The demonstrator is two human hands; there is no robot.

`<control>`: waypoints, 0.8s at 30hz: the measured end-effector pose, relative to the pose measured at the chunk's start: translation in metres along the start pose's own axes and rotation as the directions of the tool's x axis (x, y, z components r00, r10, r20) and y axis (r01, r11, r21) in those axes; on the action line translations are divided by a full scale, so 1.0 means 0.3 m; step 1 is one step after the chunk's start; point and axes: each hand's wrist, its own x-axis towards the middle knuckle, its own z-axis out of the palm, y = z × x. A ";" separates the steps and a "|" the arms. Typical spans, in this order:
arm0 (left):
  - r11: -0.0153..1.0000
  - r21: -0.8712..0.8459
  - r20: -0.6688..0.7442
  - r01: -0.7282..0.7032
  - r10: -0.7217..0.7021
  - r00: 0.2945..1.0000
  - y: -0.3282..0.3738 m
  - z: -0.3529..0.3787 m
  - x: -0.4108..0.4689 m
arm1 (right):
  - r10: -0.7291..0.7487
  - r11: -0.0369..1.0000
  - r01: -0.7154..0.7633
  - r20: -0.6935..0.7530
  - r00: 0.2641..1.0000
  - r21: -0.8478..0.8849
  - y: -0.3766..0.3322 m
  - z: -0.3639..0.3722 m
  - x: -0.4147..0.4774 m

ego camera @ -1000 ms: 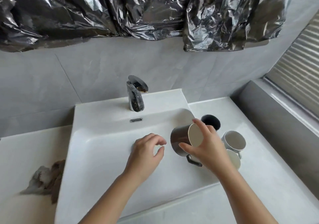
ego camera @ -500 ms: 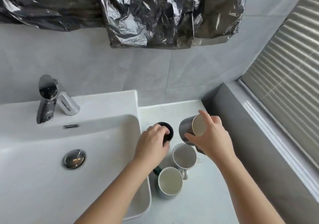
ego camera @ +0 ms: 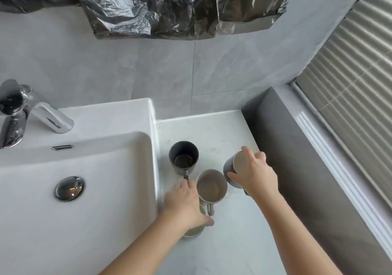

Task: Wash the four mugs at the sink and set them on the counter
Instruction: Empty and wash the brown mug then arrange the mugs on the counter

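Head view, right hand [ego camera: 254,177] grips grey mug [ego camera: 230,168], left hand [ego camera: 184,202] covers near mug [ego camera: 194,232]

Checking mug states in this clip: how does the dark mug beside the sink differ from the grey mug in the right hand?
The dark mug stands upright on the counter; the grey mug is tilted, mouth turned sideways. The dark mug is dark inside; the grey mug is pale inside. The right hand grips the grey mug, not the dark mug. Both are to the right of the sink.

Grey tiled wall [ego camera: 84,62] under crumpled black plastic sheeting [ego camera: 169,5], slatted blinds [ego camera: 350,73] at right.
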 end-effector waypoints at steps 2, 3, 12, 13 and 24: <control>0.999 0.042 0.057 -0.026 0.023 0.998 0.000 0.019 -0.017 | -0.009 1.000 0.010 0.022 1.000 -0.014 0.014 0.022 0.001; 0.997 0.065 0.078 -0.046 0.041 0.996 -0.002 0.025 -0.024 | -0.015 1.000 0.015 0.030 0.999 -0.016 0.019 0.031 0.001; 0.990 0.114 0.109 -0.080 0.068 0.992 -0.009 0.021 -0.068 | -0.035 0.999 0.037 0.051 0.998 -0.021 0.044 0.061 0.000; 0.991 0.110 0.105 -0.079 0.067 0.992 -0.008 0.007 -0.075 | -0.036 0.999 0.037 0.048 0.998 -0.022 0.045 0.058 0.001; 0.990 0.013 -0.114 -0.140 0.140 0.984 0.046 -0.428 -0.131 | -0.082 0.997 0.082 -0.017 0.996 -0.008 0.000 -0.049 0.071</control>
